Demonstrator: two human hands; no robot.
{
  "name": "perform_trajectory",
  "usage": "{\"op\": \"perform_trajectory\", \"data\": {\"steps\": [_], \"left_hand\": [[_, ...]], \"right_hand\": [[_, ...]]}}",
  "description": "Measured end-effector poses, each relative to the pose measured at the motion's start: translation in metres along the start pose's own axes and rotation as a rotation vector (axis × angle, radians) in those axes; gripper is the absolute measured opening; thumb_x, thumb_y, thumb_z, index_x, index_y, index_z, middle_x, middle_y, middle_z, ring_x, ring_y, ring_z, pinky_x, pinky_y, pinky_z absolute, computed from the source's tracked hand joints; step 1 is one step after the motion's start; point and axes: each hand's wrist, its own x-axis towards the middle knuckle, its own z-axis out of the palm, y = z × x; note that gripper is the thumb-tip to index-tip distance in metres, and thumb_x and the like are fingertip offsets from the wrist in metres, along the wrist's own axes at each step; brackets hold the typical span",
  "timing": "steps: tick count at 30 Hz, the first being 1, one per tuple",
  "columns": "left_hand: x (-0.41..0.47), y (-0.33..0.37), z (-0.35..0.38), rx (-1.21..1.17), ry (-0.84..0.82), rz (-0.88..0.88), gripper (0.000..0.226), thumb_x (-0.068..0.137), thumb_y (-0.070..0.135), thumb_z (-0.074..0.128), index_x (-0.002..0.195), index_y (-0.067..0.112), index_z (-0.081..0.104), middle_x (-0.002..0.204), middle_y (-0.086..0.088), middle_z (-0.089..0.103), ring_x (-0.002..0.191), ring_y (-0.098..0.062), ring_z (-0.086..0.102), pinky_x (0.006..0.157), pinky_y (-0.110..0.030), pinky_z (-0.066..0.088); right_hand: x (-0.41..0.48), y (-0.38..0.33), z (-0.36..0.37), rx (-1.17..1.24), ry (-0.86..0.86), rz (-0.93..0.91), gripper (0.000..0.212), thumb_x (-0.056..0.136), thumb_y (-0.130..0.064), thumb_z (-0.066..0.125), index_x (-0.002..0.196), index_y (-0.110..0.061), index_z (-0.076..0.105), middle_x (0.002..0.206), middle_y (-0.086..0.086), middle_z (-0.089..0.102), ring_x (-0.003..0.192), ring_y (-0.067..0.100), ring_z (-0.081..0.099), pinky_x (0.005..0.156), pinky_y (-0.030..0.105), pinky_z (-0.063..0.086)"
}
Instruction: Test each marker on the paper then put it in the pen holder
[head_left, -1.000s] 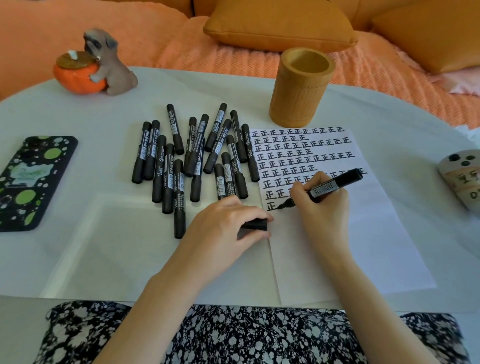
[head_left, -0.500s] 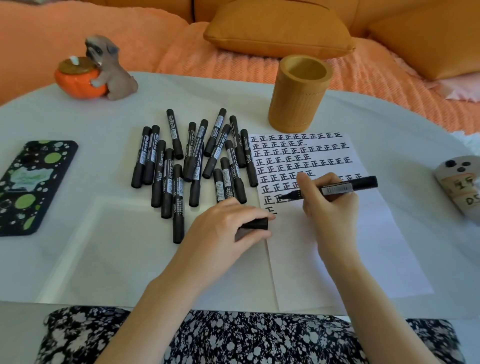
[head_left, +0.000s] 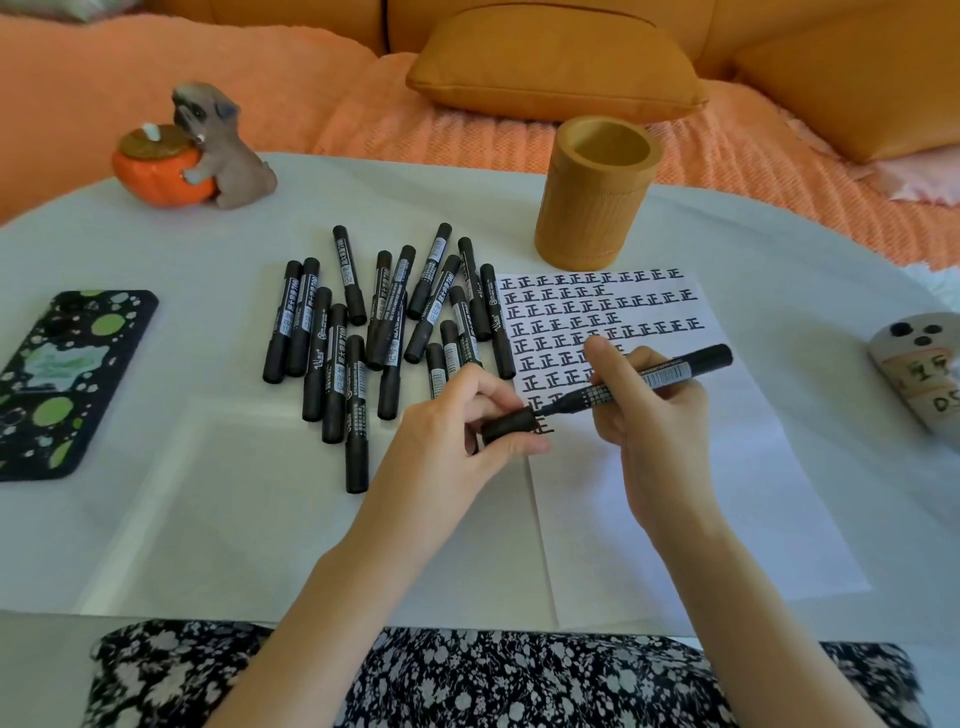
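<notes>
Broadly, a smooth white round table (head_left: 779, 249) bears a white paper sheet (head_left: 727, 493); behind it stands a ribbed cylindrical wooden pen holder (head_left: 592, 208); slim black markers (head_left: 384, 322) lie heaped beside. Right hand (head_left: 660, 436) grasps one labelled black marker (head_left: 662, 375) above the paper; left hand (head_left: 447, 441) pinches its ridged cap (head_left: 509, 423).

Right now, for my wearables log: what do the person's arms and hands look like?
The left hand and right hand are bare: no gloves, rings, watch or bracelet show. Both forearms are uncovered to the frame edge, no sleeves. Below them is a black-and-white floral garment.
</notes>
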Motion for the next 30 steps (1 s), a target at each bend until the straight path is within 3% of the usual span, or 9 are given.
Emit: {"op": "perform_trajectory", "data": {"steps": [3, 8, 12, 17, 22, 25, 28, 30], "left_hand": [[0.001, 0.0, 0.001, -0.011, 0.007, 0.005, 0.031, 0.071, 0.024, 0.077, 0.085, 0.014, 0.052, 0.075, 0.022, 0.063, 0.054, 0.017, 0.049, 0.059, 0.001, 0.035], [0.0, -0.004, 0.005, -0.049, 0.023, -0.006, 0.029, 0.07, 0.034, 0.076, 0.081, 0.019, 0.055, 0.077, 0.018, 0.07, 0.058, -0.012, 0.054, 0.058, -0.01, 0.039], [0.001, -0.004, 0.008, -0.093, 0.028, 0.011, 0.027, 0.073, 0.031, 0.075, 0.08, 0.014, 0.055, 0.08, 0.012, 0.072, 0.064, -0.01, 0.061, 0.059, -0.013, 0.042], [0.002, -0.005, 0.012, -0.143, 0.04, 0.034, 0.024, 0.075, 0.022, 0.074, 0.082, 0.008, 0.056, 0.08, 0.01, 0.073, 0.074, 0.003, 0.066, 0.065, -0.008, 0.043], [0.002, -0.005, 0.014, -0.166, 0.033, 0.05, 0.021, 0.078, 0.021, 0.072, 0.081, 0.008, 0.055, 0.077, 0.007, 0.073, 0.075, 0.001, 0.067, 0.066, -0.008, 0.044], [0.003, -0.005, 0.013, -0.168, 0.025, 0.05, 0.022, 0.078, 0.022, 0.072, 0.081, 0.007, 0.056, 0.076, 0.005, 0.073, 0.074, 0.0, 0.067, 0.066, -0.01, 0.046], [0.003, -0.005, 0.013, -0.161, 0.029, 0.051, 0.023, 0.079, 0.023, 0.071, 0.082, 0.007, 0.055, 0.076, 0.005, 0.073, 0.073, 0.0, 0.067, 0.067, -0.01, 0.045], [0.004, -0.004, 0.013, -0.142, 0.048, 0.059, 0.022, 0.079, 0.025, 0.071, 0.082, 0.011, 0.054, 0.075, 0.007, 0.072, 0.073, -0.001, 0.067, 0.066, -0.013, 0.047]], "right_hand": [[-0.001, 0.002, 0.001, -0.027, 0.0, -0.002, 0.043, 0.088, -0.007, 0.063, 0.053, -0.015, 0.038, 0.045, -0.008, 0.031, 0.042, 0.012, 0.023, 0.042, 0.02, 0.023], [-0.005, 0.007, 0.004, -0.108, -0.051, -0.014, 0.038, 0.087, -0.008, 0.065, 0.056, -0.011, 0.042, 0.046, -0.006, 0.033, 0.042, 0.011, 0.026, 0.044, 0.021, 0.025], [-0.007, 0.007, 0.006, -0.124, -0.052, -0.026, 0.028, 0.08, -0.015, 0.068, 0.062, -0.006, 0.048, 0.051, 0.002, 0.036, 0.042, 0.01, 0.029, 0.043, 0.021, 0.027], [-0.008, 0.007, 0.01, -0.106, -0.037, -0.028, 0.03, 0.089, -0.001, 0.058, 0.062, -0.006, 0.045, 0.05, 0.003, 0.033, 0.044, 0.013, 0.027, 0.044, 0.022, 0.025], [-0.006, 0.012, 0.01, -0.136, -0.031, -0.023, 0.031, 0.08, -0.013, 0.061, 0.065, 0.006, 0.042, 0.057, 0.027, 0.038, 0.053, 0.027, 0.036, 0.051, 0.034, 0.031], [-0.004, 0.014, 0.01, -0.159, -0.039, 0.0, 0.025, 0.075, -0.019, 0.06, 0.064, 0.0, 0.047, 0.058, 0.02, 0.045, 0.054, 0.025, 0.04, 0.054, 0.036, 0.033], [-0.004, 0.014, 0.01, -0.119, -0.066, 0.012, 0.031, 0.077, -0.017, 0.062, 0.065, 0.005, 0.044, 0.064, 0.019, 0.047, 0.054, 0.026, 0.04, 0.054, 0.039, 0.034], [-0.004, 0.013, 0.012, -0.098, -0.062, 0.025, 0.032, 0.082, -0.015, 0.065, 0.067, 0.006, 0.045, 0.065, 0.017, 0.044, 0.051, 0.023, 0.036, 0.049, 0.033, 0.03]]}}
